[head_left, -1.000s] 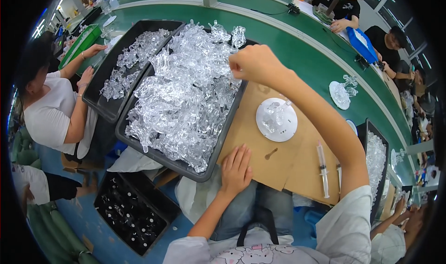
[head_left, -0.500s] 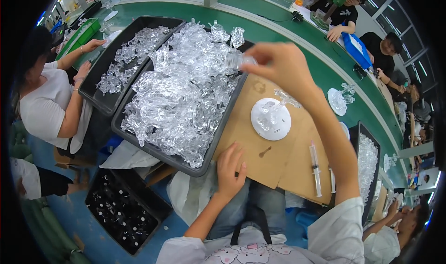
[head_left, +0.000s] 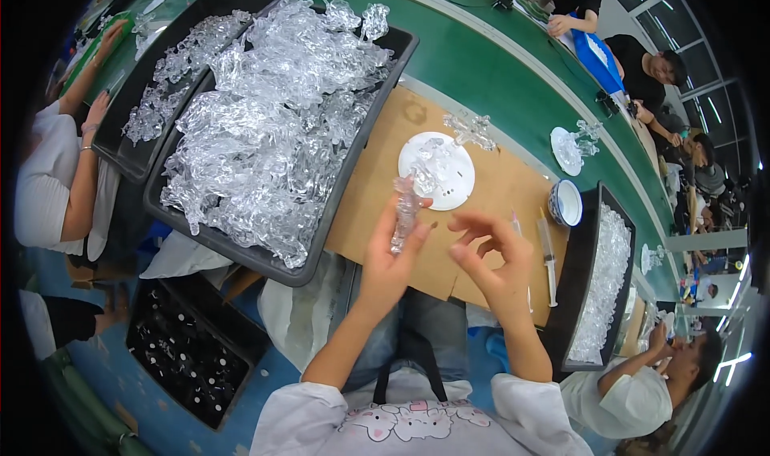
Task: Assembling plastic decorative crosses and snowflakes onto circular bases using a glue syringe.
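Fingers (head_left: 420, 232) on the left hand (head_left: 382, 267) are pinched round a clear piece (head_left: 405, 217), right hand (head_left: 505, 275) spread; white disc (head_left: 462, 170) already loaded with some, tons left in the bin (head_left: 362, 145).

Clear plastic piece (head_left: 407, 203) partly hidden by the left hand's fingers (head_left: 385, 225)

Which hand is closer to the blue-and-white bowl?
Right. The right hand is open over the cardboard, left of the bowl and apart from it; the left hand is farther left, holding a clear plastic piece.
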{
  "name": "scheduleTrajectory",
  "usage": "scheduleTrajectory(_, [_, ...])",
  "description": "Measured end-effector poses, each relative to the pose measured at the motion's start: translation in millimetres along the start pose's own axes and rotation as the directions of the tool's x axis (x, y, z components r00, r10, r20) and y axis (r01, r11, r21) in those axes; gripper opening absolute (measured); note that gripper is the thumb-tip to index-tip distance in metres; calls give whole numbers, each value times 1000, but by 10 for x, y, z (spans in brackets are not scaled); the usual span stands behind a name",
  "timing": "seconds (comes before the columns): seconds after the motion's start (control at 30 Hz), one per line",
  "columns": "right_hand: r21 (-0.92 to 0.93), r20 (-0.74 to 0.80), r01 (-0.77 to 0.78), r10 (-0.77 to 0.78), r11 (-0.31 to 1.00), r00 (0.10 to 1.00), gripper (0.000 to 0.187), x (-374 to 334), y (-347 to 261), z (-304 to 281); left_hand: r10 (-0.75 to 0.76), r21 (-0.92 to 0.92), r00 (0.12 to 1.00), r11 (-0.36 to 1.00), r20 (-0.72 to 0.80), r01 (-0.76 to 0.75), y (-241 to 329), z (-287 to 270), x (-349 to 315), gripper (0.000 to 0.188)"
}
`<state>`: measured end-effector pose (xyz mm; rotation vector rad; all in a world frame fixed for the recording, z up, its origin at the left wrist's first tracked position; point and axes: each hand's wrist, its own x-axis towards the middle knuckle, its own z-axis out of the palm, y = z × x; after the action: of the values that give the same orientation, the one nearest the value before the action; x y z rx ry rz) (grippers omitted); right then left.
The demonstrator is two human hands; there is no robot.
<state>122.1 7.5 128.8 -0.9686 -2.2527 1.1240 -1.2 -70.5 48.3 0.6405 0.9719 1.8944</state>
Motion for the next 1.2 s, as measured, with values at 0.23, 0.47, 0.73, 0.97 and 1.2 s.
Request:
scheduleTrajectory(0.23, [390,50,-161,154,907,987,43,297,448,7,251,499,964,826,90,-262,-145,202,-14,66])
scheduleTrajectory(0.47, [355,-36,-241,271,903,962,40,790,1170,-313,301,801,953,560,40,-210,-340,-300,205,54])
scheduleTrajectory(0.73, [246,-67,-312,337,918,939,39,1036,1334,-210,290,912,938,301,189,-277,-567,-408,457,40])
scheduleTrajectory(0.97, [183,-161,-239,269,954,950,39,1007,1252,-89,285,917,936,279,206,-286,-578,-404,479,35])
scheduleTrajectory(1.2, [-127,-294,-222,177,967,939,37,863,1071,39,272,920,940,272,207,-282,-562,-412,468,38])
